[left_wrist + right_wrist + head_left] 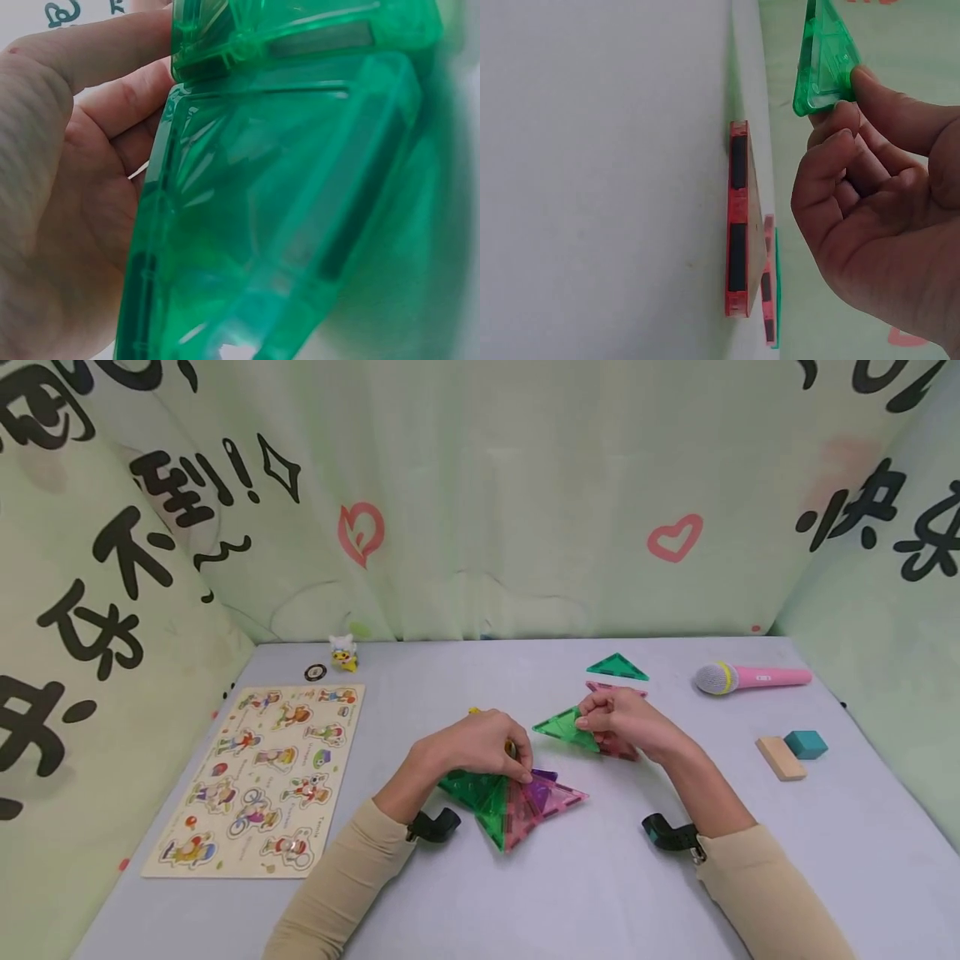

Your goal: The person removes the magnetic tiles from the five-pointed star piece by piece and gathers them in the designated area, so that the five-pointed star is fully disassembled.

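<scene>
My left hand (483,743) holds the top of a low, pointed build of translucent magnetic tiles (491,814), green on its left, pink and purple on its right. In the left wrist view, its fingers reach behind two green tiles (255,187) of this build. To the right, my right hand (628,722) pinches a loose green triangular magnetic tile (564,727) between thumb and fingers, raised off the table in the right wrist view. A pink triangular tile (618,747) lies under that hand. Farther back are another pink tile (600,686) and a green triangular tile (617,667).
A picture puzzle board (255,785) lies on the left. Behind it are a small toy figure (344,653) and a black disc (315,672). To the right lie a pink microphone (772,678), a wooden block (781,758) and a teal block (806,744). Printed curtains surround the table.
</scene>
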`<move>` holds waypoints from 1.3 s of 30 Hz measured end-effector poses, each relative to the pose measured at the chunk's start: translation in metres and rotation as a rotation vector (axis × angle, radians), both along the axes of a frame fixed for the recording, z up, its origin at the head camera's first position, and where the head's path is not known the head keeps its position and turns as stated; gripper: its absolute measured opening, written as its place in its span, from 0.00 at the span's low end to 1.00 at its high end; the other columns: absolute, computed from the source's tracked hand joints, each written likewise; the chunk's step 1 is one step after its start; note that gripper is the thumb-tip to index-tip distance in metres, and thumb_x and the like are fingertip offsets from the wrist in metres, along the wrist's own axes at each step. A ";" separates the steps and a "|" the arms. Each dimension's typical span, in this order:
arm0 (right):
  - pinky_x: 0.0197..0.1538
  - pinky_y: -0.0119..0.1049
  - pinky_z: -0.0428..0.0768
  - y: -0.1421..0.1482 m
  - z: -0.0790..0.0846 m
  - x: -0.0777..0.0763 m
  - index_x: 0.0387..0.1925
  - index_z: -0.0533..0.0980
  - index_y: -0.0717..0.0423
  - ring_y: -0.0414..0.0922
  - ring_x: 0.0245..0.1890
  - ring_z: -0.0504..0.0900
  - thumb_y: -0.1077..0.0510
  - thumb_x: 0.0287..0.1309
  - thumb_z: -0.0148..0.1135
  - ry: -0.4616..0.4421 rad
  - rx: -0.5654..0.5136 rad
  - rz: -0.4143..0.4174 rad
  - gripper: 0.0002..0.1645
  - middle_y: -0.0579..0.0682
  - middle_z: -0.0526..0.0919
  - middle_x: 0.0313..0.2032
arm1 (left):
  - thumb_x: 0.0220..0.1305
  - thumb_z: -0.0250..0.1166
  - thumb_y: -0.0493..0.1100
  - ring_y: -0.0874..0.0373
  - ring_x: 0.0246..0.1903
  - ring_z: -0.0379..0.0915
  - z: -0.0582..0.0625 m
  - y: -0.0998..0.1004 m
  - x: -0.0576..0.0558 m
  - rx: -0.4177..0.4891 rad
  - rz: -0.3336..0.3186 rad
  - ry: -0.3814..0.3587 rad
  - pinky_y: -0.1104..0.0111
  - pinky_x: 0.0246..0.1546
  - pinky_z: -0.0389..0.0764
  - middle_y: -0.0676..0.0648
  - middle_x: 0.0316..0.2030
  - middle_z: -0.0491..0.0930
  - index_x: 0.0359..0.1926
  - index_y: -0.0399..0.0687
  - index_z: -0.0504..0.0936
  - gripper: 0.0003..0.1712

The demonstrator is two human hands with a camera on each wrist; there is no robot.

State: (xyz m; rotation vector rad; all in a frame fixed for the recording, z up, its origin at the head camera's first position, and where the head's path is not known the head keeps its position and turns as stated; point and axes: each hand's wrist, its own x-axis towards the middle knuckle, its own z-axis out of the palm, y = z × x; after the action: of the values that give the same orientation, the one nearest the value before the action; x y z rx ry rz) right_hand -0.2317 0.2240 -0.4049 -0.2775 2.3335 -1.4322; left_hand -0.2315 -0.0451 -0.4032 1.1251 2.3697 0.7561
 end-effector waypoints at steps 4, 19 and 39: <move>0.31 0.36 0.70 -0.004 -0.006 -0.009 0.41 0.75 0.67 0.43 0.24 0.68 0.57 0.66 0.61 0.012 -0.029 -0.070 0.14 0.50 0.70 0.23 | 0.59 0.73 0.50 0.67 0.30 0.73 -0.001 0.000 0.000 0.005 -0.010 -0.009 0.74 0.32 0.75 0.62 0.27 0.82 0.26 0.60 0.85 0.07; 0.40 0.36 0.80 -0.025 -0.009 -0.050 0.52 0.79 0.63 0.42 0.31 0.76 0.54 0.68 0.61 0.173 0.059 -0.264 0.18 0.56 0.83 0.40 | 0.60 0.73 0.50 0.67 0.29 0.73 0.001 -0.004 0.001 -0.009 -0.024 -0.021 0.75 0.33 0.75 0.61 0.27 0.82 0.27 0.59 0.85 0.07; 0.40 0.33 0.78 -0.022 -0.013 -0.098 0.56 0.78 0.64 0.48 0.41 0.80 0.57 0.70 0.56 0.201 0.135 -0.342 0.19 0.62 0.81 0.54 | 0.59 0.73 0.50 0.67 0.30 0.74 0.000 0.003 -0.001 -0.017 -0.033 -0.016 0.76 0.32 0.76 0.61 0.26 0.82 0.26 0.59 0.85 0.07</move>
State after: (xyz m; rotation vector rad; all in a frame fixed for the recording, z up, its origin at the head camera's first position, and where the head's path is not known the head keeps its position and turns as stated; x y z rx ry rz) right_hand -0.3298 0.2022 -0.4177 0.0202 2.7314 -1.4413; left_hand -0.2321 -0.0418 -0.4032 1.1437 2.3349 0.7293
